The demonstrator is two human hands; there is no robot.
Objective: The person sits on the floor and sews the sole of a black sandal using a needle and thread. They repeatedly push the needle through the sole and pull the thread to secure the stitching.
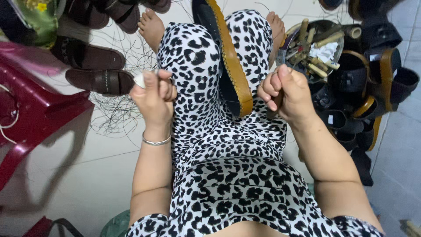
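2 fists flank the sandal sole point(232, 66): left hand point(154, 97), right hand point(287, 93).

Tan-edged black sandal sole point(232, 66) (on edge) clamped between knees

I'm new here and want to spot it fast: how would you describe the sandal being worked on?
Find the spotted lap. The sandal stands on edge between the knees, between both hands. Unlike the brown sandals on the floor, its tan edge is stitched.

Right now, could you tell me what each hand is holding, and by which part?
Right hand grips a tool's wooden handle; left hand pinches a small pale thing, kind unclear.
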